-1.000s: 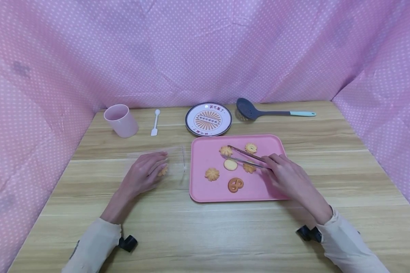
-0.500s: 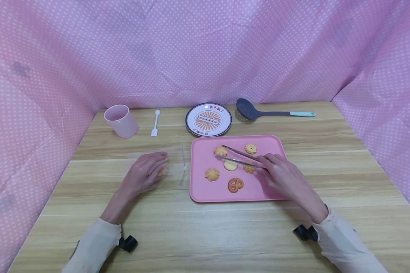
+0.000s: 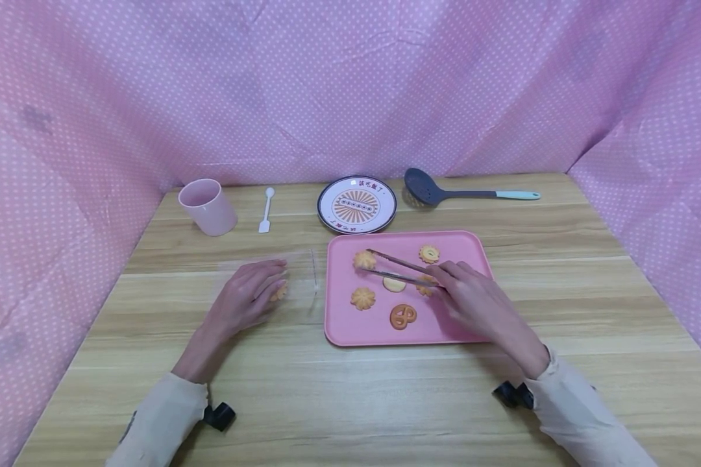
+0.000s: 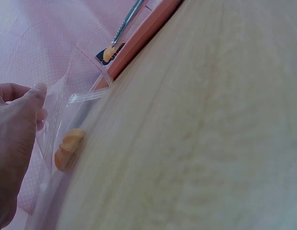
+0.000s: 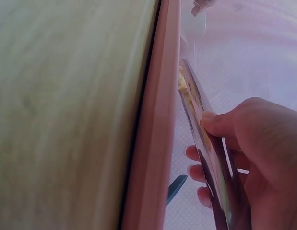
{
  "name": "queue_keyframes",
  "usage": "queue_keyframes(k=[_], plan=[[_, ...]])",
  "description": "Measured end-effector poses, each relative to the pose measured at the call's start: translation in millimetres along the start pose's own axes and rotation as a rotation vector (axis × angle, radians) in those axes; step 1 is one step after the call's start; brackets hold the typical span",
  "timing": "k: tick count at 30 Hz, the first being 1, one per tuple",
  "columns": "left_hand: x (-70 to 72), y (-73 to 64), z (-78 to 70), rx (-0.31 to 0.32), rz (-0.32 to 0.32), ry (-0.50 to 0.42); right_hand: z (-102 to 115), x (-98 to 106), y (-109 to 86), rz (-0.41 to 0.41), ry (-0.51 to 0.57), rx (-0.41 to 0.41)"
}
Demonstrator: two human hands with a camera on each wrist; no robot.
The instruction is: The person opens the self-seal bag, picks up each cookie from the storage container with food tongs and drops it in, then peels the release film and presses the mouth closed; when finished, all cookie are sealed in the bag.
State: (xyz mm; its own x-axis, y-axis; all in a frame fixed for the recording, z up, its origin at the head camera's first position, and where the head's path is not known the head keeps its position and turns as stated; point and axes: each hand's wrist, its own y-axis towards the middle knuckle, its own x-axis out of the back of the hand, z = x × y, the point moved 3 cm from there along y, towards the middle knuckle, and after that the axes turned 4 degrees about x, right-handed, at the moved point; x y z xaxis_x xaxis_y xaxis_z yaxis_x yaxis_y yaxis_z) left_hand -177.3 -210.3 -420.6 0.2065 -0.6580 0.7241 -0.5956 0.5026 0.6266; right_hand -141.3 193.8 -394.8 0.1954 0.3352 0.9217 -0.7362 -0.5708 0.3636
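Note:
My left hand (image 3: 251,295) pinches the upper side of a clear plastic bag (image 4: 54,108), lifting it into a tented shape. Inside the bag a flower-shaped cookie (image 4: 69,149) lies low, near the table. My right hand (image 3: 473,298) grips metal tongs (image 3: 400,277) over the pink tray (image 3: 339,324). Between the tips of the tongs is a flower-shaped cookie (image 3: 365,260), at the tray's left part. Below the tongs lie a plain round cookie (image 3: 394,283) and another flower cookie (image 3: 424,286), both partly covered. A flower cookie (image 3: 363,298), a pretzel cookie (image 3: 403,316) and a ring cookie (image 3: 429,253) are also on the tray.
At the back stand a pink cup (image 3: 210,211) and a patterned plate (image 3: 356,204) that borders the tray. A white spatula-ended stick (image 3: 266,211) lies beside the cup. A dark slotted spoon (image 3: 429,188) lies at the back right. Pink dotted cloth (image 3: 350,84) surrounds the table.
My right hand has moved left with the tongs, carrying the flower cookie from the tray's upper middle toward its left edge. The left hand and bag have stayed put.

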Motion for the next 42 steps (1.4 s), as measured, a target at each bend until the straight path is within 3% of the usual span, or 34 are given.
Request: queue_keyframes(k=[9,42], plan=[[2.0,0.6,-1.4,0.001,0.004,0.008,9,-3,11.8,-0.031,0.031,0.057],[2.0,0.4,-1.4,-0.022,-0.027,0.005,51,-19,45.9,0.072,0.045,0.142]])
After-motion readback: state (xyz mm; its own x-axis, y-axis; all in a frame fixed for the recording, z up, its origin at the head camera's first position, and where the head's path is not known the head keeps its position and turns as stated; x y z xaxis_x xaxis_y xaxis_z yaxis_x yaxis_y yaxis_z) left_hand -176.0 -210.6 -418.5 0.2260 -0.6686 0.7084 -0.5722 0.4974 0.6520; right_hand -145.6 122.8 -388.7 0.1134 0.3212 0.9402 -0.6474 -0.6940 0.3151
